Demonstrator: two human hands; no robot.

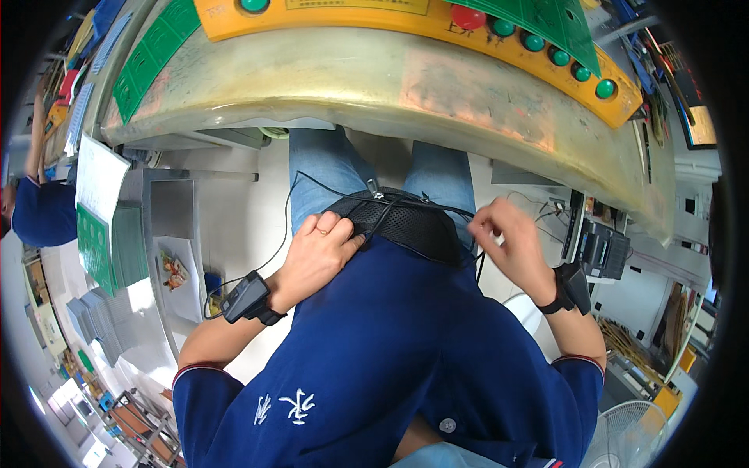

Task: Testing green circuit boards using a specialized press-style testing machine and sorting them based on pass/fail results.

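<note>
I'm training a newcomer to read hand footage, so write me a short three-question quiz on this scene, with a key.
1. True or false: the left hand touches the black mesh item at the waist.
2. Fill in: the red button sits on a ____ panel.
3. What is strapped at the right hand's wrist? A) white bandage; B) black device; C) green glove.

Key: 1 true; 2 yellow; 3 B.

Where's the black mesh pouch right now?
In the head view, the black mesh pouch lies at the waist, near the picture's middle, between the left hand and the right hand.
</note>
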